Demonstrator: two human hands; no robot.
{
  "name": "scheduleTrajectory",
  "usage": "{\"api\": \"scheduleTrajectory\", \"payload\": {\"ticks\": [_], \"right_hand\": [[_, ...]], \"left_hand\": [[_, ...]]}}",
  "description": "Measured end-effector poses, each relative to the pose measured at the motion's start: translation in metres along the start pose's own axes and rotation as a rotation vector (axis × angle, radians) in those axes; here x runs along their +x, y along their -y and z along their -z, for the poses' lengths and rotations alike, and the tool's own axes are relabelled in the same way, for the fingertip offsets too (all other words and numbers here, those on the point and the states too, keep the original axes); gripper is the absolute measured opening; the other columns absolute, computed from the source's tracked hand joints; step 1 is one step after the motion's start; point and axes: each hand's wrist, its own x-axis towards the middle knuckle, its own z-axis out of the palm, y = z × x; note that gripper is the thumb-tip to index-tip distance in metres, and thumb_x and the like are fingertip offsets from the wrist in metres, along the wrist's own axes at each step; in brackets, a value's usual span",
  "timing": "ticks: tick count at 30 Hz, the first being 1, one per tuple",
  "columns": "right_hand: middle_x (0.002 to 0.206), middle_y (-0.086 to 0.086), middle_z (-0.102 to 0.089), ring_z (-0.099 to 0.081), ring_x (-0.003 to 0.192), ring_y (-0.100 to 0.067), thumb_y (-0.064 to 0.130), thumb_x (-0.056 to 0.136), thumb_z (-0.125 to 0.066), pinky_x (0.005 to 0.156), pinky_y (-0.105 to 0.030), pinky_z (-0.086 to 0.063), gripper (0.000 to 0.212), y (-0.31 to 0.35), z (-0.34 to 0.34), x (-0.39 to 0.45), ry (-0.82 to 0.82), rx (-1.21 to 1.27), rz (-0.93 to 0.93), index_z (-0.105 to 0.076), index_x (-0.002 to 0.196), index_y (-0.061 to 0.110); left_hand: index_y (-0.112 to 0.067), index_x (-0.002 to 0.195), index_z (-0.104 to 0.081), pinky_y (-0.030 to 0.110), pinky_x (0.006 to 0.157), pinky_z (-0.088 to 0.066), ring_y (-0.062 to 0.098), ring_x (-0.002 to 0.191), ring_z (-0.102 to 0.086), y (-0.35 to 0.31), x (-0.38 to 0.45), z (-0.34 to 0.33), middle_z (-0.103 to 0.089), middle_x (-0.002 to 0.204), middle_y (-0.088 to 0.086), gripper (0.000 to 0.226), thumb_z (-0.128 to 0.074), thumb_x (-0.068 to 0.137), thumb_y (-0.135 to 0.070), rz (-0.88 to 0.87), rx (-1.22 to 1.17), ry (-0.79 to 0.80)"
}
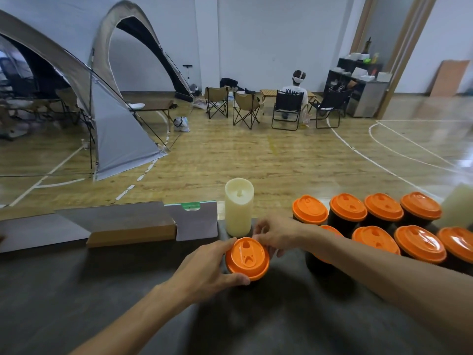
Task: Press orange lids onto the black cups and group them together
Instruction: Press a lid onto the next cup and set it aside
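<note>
Head view: 9 orange lids (247, 258), 1 gripped by both hands' fingers (231, 278), 8 right of candle (238, 206).

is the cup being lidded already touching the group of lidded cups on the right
No, the cup with the orange lid held by both hands stands apart from the lidded cups, with bare table between.

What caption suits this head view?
Both hands, left hand and right hand, grip an orange lid beside lidded cups.
</note>
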Motion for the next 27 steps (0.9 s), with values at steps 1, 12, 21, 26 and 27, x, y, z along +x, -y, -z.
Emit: {"api": "scheduleTrajectory", "payload": {"ticks": [1,12,21,26,27], "right_hand": [[0.097,-0.003,-0.071,-0.072,0.081,-0.012,0.029,0.100,-0.057,0.065,-0.025,-0.058,0.015,-0.003,-0.004,-0.005,-0.019,0.039,0.001,-0.061,0.112,0.020],[0.147,0.000,-0.046,-0.045,0.133,-0.021,0.001,0.091,-0.065,0.098,-0.034,-0.048,0.077,-0.017,-0.025,-0.040,0.103,0.485,-0.056,-0.034,0.152,0.036],[0.144,0.006,-0.042,-0.043,0.130,-0.014,0.024,0.082,-0.080,0.112,-0.039,-0.038,0.090,-0.017,-0.029,-0.037,0.123,0.283,0.018,-0.026,0.151,0.040],[0.153,0.006,-0.033,-0.038,0.139,-0.017,0.047,0.080,-0.078,0.113,-0.037,-0.034,0.093,-0.015,-0.030,-0.042,-0.017,-0.026,0.111,-0.022,0.154,0.037],[0.155,0.006,-0.032,-0.036,0.141,-0.017,0.048,0.081,-0.077,0.114,-0.037,-0.032,0.093,-0.014,-0.030,-0.043,-0.033,-0.051,0.129,-0.022,0.155,0.036]], "left_hand": [[-0.038,0.149,-0.035,0.034,0.110,-0.044,0.004,0.129,-0.048,0.000,0.000,0.000,-0.052,0.144,-0.015,0.094,-0.074,0.070,-0.070,-0.001,0.002,-0.001],[-0.038,0.148,-0.035,0.019,0.104,-0.039,-0.009,0.116,-0.040,-0.001,-0.002,0.000,-0.050,0.141,-0.020,0.096,-0.070,0.065,-0.072,-0.041,-0.062,-0.014],[-0.057,0.132,-0.035,0.024,0.105,-0.044,-0.009,0.119,-0.048,0.009,0.001,-0.006,-0.046,0.122,-0.040,0.083,-0.079,0.062,-0.071,-0.019,-0.205,-0.004],[-0.051,0.137,-0.037,0.032,0.110,-0.043,0.001,0.126,-0.049,0.004,-0.003,-0.017,-0.049,0.132,-0.029,0.089,-0.087,0.063,-0.059,0.078,-0.476,0.034],[-0.047,0.140,-0.037,0.037,0.112,-0.043,0.007,0.128,-0.049,0.002,-0.005,-0.022,-0.050,0.136,-0.023,0.095,-0.089,0.060,-0.056,0.109,-0.578,0.030]]}}
